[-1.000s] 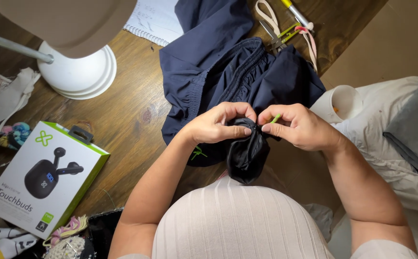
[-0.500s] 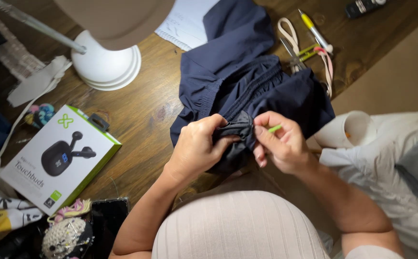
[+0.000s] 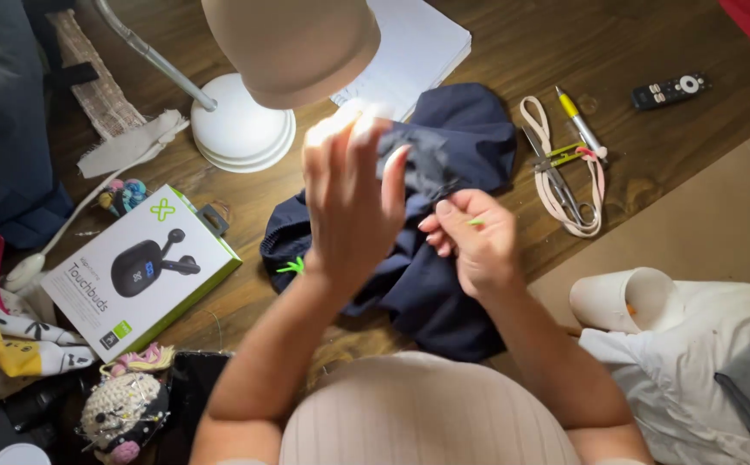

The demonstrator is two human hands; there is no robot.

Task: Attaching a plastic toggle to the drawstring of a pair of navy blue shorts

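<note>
Matt navy cloth (image 3: pixel 444 293) lies on a grained wooden table (image 3: pixel 650 43) (dark, smooth), beside a glossy white lamp base (image 3: pixel 241 133).

Your navy garment (image 3: pixel 427 284) lies crumpled on the wooden desk (image 3: pixel 564 43), one fold lifted up under the lamp light. A small green thread knot (image 3: pixel 291 267) shows near its left edge. A thin green pin (image 3: pixel 476 222) sits against the raised fold.
</note>
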